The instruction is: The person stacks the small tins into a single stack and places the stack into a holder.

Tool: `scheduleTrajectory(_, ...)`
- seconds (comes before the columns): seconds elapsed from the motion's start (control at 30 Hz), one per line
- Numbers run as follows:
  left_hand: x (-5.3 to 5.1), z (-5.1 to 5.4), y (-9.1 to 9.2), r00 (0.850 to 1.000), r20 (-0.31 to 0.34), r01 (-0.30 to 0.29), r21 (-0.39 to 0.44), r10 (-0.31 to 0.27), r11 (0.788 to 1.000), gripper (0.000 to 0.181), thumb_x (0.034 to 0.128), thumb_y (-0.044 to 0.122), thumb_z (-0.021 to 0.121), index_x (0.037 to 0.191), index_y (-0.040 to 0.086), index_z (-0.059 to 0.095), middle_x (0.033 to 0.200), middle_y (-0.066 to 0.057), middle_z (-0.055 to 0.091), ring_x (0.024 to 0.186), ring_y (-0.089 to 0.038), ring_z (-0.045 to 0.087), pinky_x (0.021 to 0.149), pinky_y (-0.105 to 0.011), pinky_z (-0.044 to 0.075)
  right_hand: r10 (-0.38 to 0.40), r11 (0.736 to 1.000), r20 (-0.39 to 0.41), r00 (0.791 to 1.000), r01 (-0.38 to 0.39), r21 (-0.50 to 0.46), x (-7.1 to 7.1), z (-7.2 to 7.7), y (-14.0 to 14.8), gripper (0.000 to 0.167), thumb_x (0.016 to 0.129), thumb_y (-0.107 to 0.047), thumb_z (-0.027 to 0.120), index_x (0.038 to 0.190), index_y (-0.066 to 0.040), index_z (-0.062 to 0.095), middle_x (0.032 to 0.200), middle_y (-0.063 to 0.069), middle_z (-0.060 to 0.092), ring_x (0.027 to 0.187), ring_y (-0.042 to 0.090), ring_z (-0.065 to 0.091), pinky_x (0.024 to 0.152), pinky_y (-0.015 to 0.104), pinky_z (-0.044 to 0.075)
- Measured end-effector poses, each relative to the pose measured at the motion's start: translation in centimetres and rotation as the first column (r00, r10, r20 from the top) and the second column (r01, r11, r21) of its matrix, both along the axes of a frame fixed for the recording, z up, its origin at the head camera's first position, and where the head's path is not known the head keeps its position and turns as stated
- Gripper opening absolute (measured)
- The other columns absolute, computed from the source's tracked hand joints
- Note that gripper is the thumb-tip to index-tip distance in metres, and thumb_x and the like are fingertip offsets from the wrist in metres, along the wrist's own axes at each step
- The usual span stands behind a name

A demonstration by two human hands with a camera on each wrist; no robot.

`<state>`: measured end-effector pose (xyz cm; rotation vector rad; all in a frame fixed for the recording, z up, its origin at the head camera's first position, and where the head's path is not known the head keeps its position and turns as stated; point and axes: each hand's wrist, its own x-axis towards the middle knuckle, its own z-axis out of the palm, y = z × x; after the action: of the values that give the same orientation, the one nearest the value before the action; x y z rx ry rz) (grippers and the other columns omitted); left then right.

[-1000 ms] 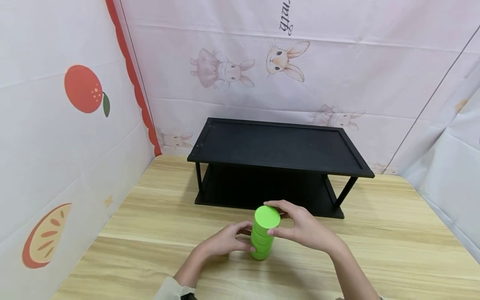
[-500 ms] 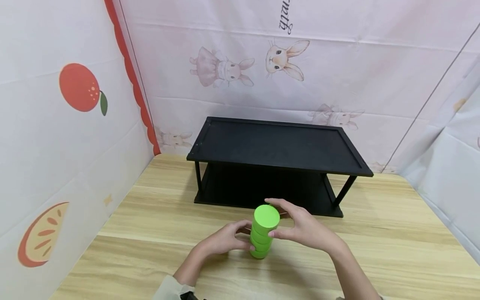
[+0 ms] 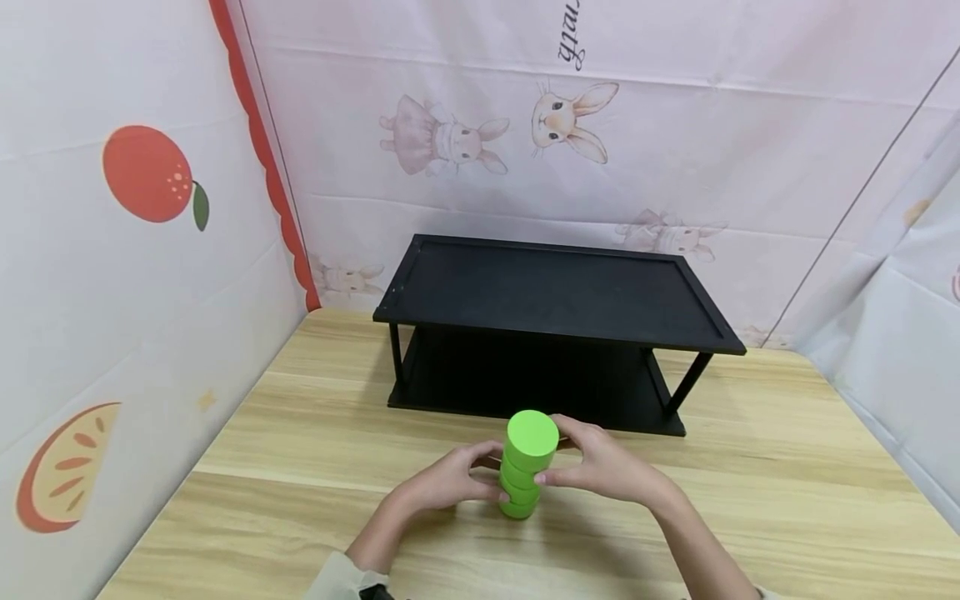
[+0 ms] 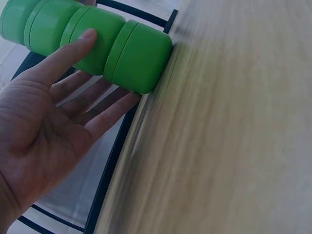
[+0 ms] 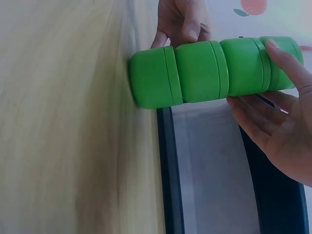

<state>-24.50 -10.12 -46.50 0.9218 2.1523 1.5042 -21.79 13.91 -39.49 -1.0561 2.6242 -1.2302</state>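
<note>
Several round green containers form one upright stack (image 3: 519, 475) on the wooden table, in front of the black shelf. At the lower part, my left hand (image 3: 450, 479) holds the stack from the left; in the left wrist view its thumb lies on a green container (image 4: 139, 58) above the bottom one and the fingers pass behind. My right hand (image 3: 611, 467) grips the upper part from the right, thumb in front. The right wrist view shows the right hand (image 5: 287, 117) around the upper containers (image 5: 246, 66). Fingers behind the stack are partly hidden.
The black two-tier shelf (image 3: 555, 287) stands on the table (image 3: 300, 433) just behind the stack. Printed cloth (image 3: 465, 67) hangs behind it, with more cloth along the left and right sides.
My right hand has moved slightly down along the stack, its fingers now lower than the top rim. The left hand and the stack look nearly unmoved.
</note>
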Motion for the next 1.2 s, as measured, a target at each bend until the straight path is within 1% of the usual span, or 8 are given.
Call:
scheduleTrajectory(0.27, 0.1, 0.2, 0.0, 1.0, 0.003, -0.003, -0.006, 0.003, 1.0, 0.049, 0.0778, 0.016, 0.075, 0.122, 0.013, 0.054, 0.116, 0.004, 0.056, 0.111, -0.018, 0.05, 0.093, -0.028, 0.041, -0.002, 1.0, 0.043, 0.999, 0.002, -0.021, 0.0, -0.1, -0.1, 0.055, 0.076, -0.034, 0.075, 0.122, -0.013, 0.052, 0.112, -0.007, 0.057, 0.104, 0.013, 0.054, 0.087, 0.037, 0.047)
scheduleTrajectory(0.4, 0.1, 0.2, 0.0, 1.0, 0.011, -0.001, -0.001, 0.001, 1.0, 0.048, 0.0778, 0.016, 0.075, 0.121, 0.013, 0.054, 0.115, 0.003, 0.056, 0.111, -0.018, 0.05, 0.093, -0.028, 0.042, 0.003, 1.0, 0.04, 0.999, -0.002, -0.023, -0.1, 0.0, -0.1, 0.056, 0.077, -0.034, 0.075, 0.122, -0.012, 0.052, 0.113, -0.006, 0.057, 0.104, 0.013, 0.054, 0.087, 0.032, 0.047)
scheduleTrajectory(0.77, 0.0, 0.1, 0.0, 1.0, 0.014, 0.002, 0.008, -0.003, 1.0, 0.049, 0.0779, 0.015, 0.075, 0.122, 0.012, 0.053, 0.117, 0.001, 0.055, 0.112, -0.019, 0.05, 0.092, -0.027, 0.042, 0.024, 0.999, 0.055, 0.998, -0.022, -0.035, -0.2, 0.0, -0.1, 0.055, 0.079, -0.031, 0.073, 0.124, -0.01, 0.05, 0.114, -0.002, 0.057, 0.105, 0.016, 0.054, 0.087, 0.034, 0.047)
scheduleTrajectory(0.83, 0.0, 0.1, -0.1, 1.0, 0.009, -0.001, 0.001, 0.001, 1.0, 0.049, 0.078, 0.016, 0.075, 0.122, 0.013, 0.053, 0.116, 0.001, 0.056, 0.112, -0.019, 0.05, 0.093, -0.027, 0.042, 0.019, 0.999, 0.06, 0.998, -0.017, -0.027, -0.2, 0.0, -0.1, 0.056, 0.078, -0.031, 0.074, 0.125, -0.01, 0.049, 0.114, -0.002, 0.057, 0.104, 0.016, 0.054, 0.087, 0.034, 0.047)
scheduleTrajectory(0.93, 0.0, 0.1, 0.0, 1.0, 0.005, -0.006, -0.007, 0.006, 1.0, 0.049, 0.0777, 0.016, 0.075, 0.122, 0.013, 0.053, 0.116, 0.003, 0.056, 0.112, -0.018, 0.05, 0.093, -0.028, 0.041, 0.006, 1.0, 0.087, 0.996, -0.005, -0.009, -0.2, -0.1, 0.0, 0.06, 0.077, -0.033, 0.075, 0.126, -0.011, 0.048, 0.115, -0.002, 0.056, 0.104, 0.016, 0.055, 0.087, 0.035, 0.047)
scheduleTrajectory(1.1, 0.0, 0.1, 0.0, 1.0, 0.002, -0.007, -0.008, 0.007, 1.0, 0.05, 0.0767, 0.016, 0.076, 0.122, 0.013, 0.053, 0.116, 0.002, 0.056, 0.112, -0.018, 0.05, 0.093, -0.028, 0.041, 0.028, 0.999, 0.107, 0.994, -0.033, 0.043, -0.4, -0.8, 0.2, 0.067, 0.076, -0.032, 0.076, 0.13, -0.006, 0.045, 0.117, 0.0, 0.054, 0.104, 0.018, 0.054, 0.087, 0.035, 0.047)
scheduleTrajectory(1.2, 0.0, 0.1, -0.1, 1.0, -0.005, -0.004, -0.011, 0.003, 1.0, 0.052, 0.0759, 0.014, 0.076, 0.122, 0.012, 0.053, 0.116, 0.002, 0.056, 0.111, -0.018, 0.051, 0.093, -0.027, 0.041, 0.04, 0.997, 0.13, 0.991, -0.049, 0.067, -0.5, -1.5, 0.3, 0.063, 0.076, -0.028, 0.076, 0.126, -0.003, 0.047, 0.113, 0.0, 0.055, 0.103, 0.019, 0.054, 0.086, 0.034, 0.047)
